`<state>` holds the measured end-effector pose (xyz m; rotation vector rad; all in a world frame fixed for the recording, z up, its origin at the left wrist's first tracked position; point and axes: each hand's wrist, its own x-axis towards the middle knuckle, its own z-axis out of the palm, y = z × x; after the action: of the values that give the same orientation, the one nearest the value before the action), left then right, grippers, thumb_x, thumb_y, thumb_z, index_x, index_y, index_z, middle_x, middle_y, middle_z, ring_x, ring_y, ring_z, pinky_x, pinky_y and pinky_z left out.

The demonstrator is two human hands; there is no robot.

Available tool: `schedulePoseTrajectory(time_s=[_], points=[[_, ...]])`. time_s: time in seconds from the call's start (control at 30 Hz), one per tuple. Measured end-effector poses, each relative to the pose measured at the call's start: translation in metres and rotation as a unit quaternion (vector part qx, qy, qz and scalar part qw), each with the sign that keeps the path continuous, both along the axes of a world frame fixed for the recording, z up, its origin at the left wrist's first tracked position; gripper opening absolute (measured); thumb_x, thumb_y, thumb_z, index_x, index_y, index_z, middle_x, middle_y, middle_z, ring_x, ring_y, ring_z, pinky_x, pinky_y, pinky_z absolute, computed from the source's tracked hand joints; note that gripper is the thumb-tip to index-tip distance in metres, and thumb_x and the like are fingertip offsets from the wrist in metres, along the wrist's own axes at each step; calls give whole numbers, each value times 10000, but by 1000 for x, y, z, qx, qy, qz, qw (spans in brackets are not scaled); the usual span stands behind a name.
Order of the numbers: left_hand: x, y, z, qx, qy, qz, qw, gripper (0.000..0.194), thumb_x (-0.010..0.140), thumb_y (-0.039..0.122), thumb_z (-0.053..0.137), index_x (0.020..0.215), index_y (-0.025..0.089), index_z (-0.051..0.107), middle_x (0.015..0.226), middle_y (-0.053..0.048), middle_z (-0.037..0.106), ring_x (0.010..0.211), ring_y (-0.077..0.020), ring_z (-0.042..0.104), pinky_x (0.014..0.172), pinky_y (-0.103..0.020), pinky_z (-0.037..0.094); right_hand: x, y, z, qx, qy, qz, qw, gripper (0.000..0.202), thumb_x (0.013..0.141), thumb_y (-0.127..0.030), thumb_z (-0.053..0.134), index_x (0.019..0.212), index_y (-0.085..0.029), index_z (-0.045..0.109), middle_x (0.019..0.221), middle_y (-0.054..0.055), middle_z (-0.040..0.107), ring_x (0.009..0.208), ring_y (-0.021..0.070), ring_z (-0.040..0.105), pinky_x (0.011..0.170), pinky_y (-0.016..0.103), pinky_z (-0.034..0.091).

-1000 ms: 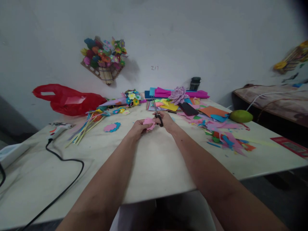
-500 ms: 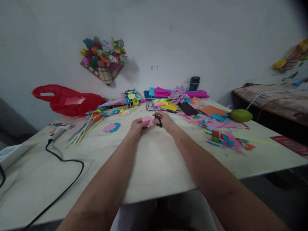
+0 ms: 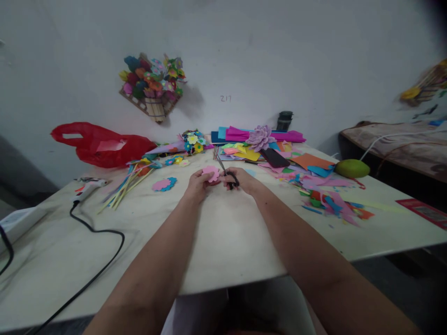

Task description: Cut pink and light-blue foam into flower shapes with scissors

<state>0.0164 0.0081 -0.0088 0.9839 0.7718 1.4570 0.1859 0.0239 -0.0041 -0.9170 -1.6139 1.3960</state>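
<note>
Over the middle of the white table [image 3: 233, 232], my left hand [image 3: 198, 183] pinches a pink scalloped paper flower [image 3: 211, 173]. My right hand [image 3: 243, 179] is closed on black-handled scissors [image 3: 231, 179], whose blades point up and away, just right of the pink flower. The fingertips of both hands are close together; whether they touch is too small to tell. To the left of my hands lie scalloped pieces [image 3: 163, 184], pink over blue, flat on the table.
A glue gun [image 3: 87, 190] with a black cord and a red bag [image 3: 101, 146] lie left. Behind my hands are coloured sheets, a purple flower [image 3: 260, 138] and a dark phone [image 3: 274, 158]. Paper scraps [image 3: 337, 204] and a green fruit [image 3: 352, 168] are right.
The scissors have turned, with their blades now leaning further left and the handles tilted. The pink flower has shifted slightly left and up in my left hand. The view has moved a little.
</note>
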Motion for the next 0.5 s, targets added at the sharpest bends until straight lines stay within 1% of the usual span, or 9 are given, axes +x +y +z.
schedulePoseTrajectory(time_s=[0.1,0.2,0.3,0.5], points=[[0,-1,3,-12,-13,11,1000,303,519,164,806,781,119,661,705,-52,679,666,-148,639,655,-281,557,5,1,-1,17,-31,43,998,296,749,-408,715,773,-145,581,606,19,644,438,89,568,308,163,292],[1,-1,4,-18,-20,21,999,257,521,130,796,738,120,659,692,-46,681,638,-133,632,646,-256,541,9,-1,1,26,-57,64,996,324,778,-451,683,765,-145,580,609,23,648,433,83,557,301,160,284],[1,0,4,-18,-24,21,999,217,523,104,766,720,105,675,683,-54,684,614,-129,626,631,-246,531,11,-5,5,27,-71,67,995,332,781,-463,677,758,-150,570,601,15,644,432,83,555,303,161,290],[0,0,2,-26,-23,17,999,217,531,89,747,735,93,672,728,-81,702,682,-157,663,632,-246,540,15,-7,8,34,-87,76,993,316,780,-448,674,760,-149,575,597,13,641,437,87,556,306,166,283]])
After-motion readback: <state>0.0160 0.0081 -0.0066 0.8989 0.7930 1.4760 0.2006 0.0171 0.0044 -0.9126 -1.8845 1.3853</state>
